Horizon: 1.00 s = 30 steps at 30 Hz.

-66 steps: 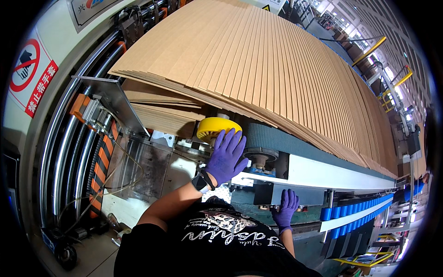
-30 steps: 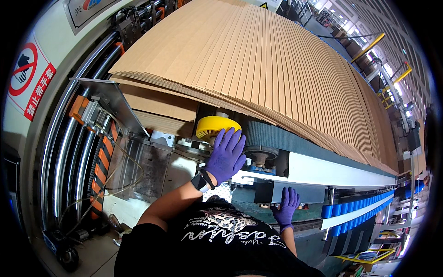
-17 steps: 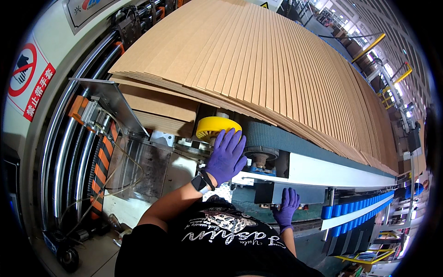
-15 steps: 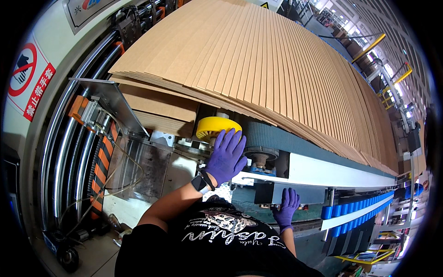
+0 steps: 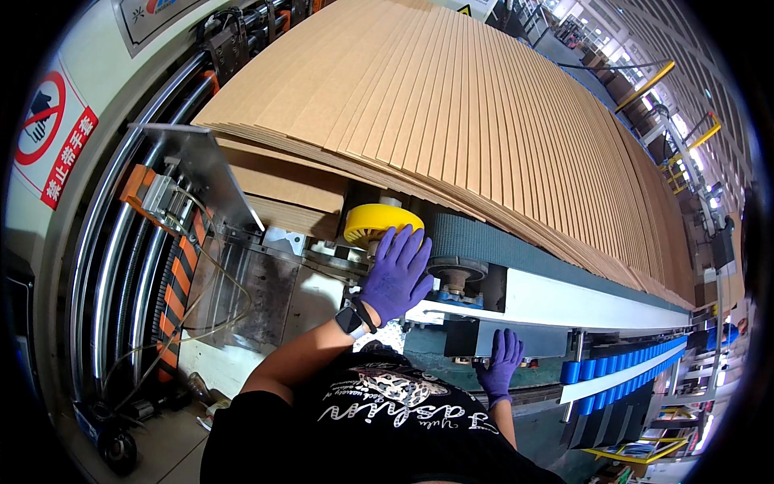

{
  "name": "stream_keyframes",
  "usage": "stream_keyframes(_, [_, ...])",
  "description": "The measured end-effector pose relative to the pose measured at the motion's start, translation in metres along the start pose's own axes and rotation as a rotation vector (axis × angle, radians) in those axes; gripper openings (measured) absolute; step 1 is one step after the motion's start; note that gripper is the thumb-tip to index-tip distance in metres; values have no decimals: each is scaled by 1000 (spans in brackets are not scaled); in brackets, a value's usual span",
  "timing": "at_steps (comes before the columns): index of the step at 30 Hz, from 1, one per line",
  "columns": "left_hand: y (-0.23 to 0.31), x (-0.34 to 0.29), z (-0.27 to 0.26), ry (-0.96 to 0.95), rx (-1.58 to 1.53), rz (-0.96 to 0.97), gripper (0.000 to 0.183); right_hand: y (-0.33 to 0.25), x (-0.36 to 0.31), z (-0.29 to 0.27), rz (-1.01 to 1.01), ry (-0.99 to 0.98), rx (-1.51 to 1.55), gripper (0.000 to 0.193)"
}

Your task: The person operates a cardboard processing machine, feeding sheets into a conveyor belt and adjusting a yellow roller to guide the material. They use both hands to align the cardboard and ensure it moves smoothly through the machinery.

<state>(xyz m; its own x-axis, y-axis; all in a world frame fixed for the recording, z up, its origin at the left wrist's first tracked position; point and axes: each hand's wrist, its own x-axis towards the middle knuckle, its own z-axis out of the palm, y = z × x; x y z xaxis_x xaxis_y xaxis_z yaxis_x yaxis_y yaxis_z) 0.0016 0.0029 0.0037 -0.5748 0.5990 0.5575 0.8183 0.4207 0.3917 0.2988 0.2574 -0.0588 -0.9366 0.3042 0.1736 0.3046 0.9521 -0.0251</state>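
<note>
Where the left hand point(image 5: 395, 274) lies: open, fingers spread, fingertips at the near rim of the yellow wheel point(image 5: 383, 222); the flat spread suggests a light rest rather than a grip, though contact cannot be told.
Right hand point(image 5: 501, 363): fingers extended upward, beside the lower edge of the grey box point(image 5: 528, 340), gripping nothing visible; whether it presses there cannot be told.
Yellow wheel: just left of the ribbed belt's point(image 5: 463, 238) near end, below the overhanging sheets.
Cardboard sheets point(image 5: 451, 105): overlapped like shingles above the belt, probably so each edge lies free of the next.
Lower boards point(image 5: 282, 187): beneath those sheets, left of the wheel.
Metal plate point(image 5: 197, 165): upright, left of the lower boards, seemingly as a side guide.
White rail point(image 5: 580, 298): along the belt's near side, likely shielding it.
</note>
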Motion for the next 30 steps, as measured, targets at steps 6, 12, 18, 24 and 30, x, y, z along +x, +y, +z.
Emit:
stream_keyframes(6, [0, -1, 1, -1, 2, -6, 69, 0, 0, 0, -9, 4, -12, 109])
stream_keyframes(12, [0, 0, 1, -8, -5, -12, 69, 2, -1, 3, -7, 18, -9, 110])
stream_keyframes(18, [0, 0, 0, -5, 4, -12, 69, 2, -1, 4, 6, 6, -13, 110])
stream_keyframes(24, [0, 1, -1, -4, -5, -14, 69, 0, 0, 3, 26, 21, 12, 104])
stream_keyframes(30, [-1, 1, -4, 95, -85, -33, 68, 0, 2, 2, 11, 34, 12, 107])
